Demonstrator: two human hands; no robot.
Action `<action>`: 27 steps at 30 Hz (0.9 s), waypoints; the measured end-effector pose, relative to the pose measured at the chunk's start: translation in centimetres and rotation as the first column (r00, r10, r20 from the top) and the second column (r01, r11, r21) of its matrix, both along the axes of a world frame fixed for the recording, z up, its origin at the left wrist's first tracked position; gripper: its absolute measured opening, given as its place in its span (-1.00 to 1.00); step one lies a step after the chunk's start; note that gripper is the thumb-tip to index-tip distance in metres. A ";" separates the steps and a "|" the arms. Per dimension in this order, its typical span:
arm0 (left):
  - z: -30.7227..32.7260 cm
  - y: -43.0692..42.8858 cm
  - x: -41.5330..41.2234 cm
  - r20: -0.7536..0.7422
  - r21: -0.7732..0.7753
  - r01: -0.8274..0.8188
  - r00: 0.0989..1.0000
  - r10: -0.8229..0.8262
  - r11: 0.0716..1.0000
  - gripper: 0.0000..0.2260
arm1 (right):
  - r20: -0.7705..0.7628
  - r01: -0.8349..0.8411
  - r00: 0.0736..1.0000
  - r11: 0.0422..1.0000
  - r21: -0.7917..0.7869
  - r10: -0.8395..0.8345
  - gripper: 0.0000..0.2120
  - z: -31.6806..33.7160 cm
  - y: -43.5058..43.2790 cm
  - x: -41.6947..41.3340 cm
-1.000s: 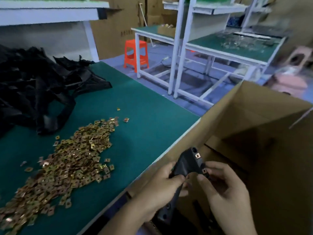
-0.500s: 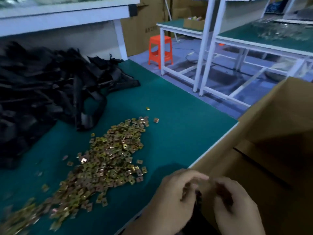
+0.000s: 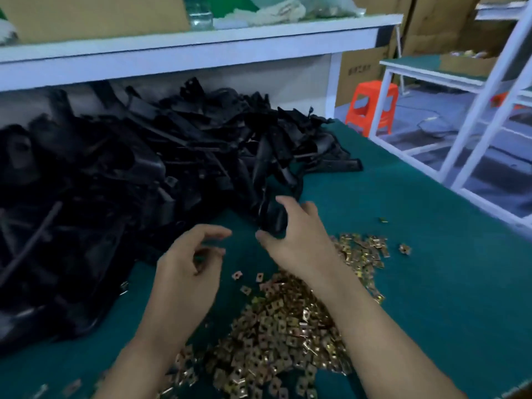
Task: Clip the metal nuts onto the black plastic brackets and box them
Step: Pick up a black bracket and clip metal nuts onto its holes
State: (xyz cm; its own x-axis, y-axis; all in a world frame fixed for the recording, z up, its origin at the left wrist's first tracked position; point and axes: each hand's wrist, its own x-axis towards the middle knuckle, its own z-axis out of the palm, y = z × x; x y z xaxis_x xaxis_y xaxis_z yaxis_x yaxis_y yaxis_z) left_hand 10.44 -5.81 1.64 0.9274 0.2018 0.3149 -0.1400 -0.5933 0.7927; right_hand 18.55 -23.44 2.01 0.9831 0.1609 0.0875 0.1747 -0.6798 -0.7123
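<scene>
Bracket pile (image 3: 129, 182) heaped at left, left hand (image 3: 187, 272) hovering loosely curled and empty over the table (image 3: 431, 254), right hand (image 3: 299, 240) gripping a bracket (image 3: 272, 216) at the pile's near edge, nuts (image 3: 288, 326) spread under both forearms.

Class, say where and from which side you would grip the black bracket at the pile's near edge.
Take the bracket by its near end, coming from the side of the nuts: that end juts clear of the pile, while the rest looks tangled. The right hand curls round it there.
</scene>
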 end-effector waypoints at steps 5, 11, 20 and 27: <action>-1.2 3.6 -0.4 -0.013 0.043 0.002 1.000 -0.002 0.999 -0.59 | -0.048 0.134 0.988 0.974 -0.181 -0.145 -0.54 -0.9 4.0 6.2; -0.3 4.3 -0.7 -0.050 -0.384 -0.007 0.999 -0.014 0.923 -0.69 | 0.222 0.256 0.938 0.963 0.080 -0.268 -0.87 1.9 1.7 4.7; 0.1 4.9 -1.9 0.161 -0.926 0.287 0.887 -0.434 0.244 -0.56 | -0.004 -0.585 0.729 0.626 0.516 0.685 -0.74 3.7 5.8 -3.4; -1.4 6.2 -1.5 0.047 -0.973 0.085 0.984 -0.174 0.216 -0.85 | -0.127 -0.443 0.895 0.883 -0.151 0.427 -0.65 2.1 1.8 0.6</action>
State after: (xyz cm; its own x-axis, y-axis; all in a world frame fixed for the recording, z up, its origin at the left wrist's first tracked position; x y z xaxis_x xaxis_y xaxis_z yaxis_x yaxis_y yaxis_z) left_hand 8.89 0.43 0.26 0.9795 0.1845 -0.0812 -0.0616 0.6578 0.7507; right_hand 19.11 -21.62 4.07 0.8128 0.5790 -0.0637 0.4237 -0.6627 -0.6174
